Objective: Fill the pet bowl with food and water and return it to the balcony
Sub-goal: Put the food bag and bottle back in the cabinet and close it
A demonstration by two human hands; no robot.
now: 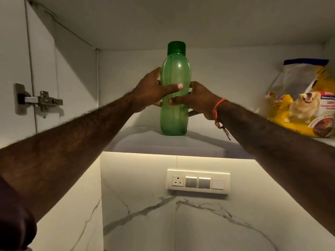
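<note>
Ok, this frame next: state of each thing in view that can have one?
green bottle: upright on cabinet shelf, cap on
left hand: grips the bottle
right hand: grips the bottle
pet food bag: on the shelf, leaning
cabinet door: open

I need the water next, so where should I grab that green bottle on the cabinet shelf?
Take the green bottle around its narrowed middle, coming from the open front of the shelf. It stands upright, and the left hand and right hand already hold it there.
</note>
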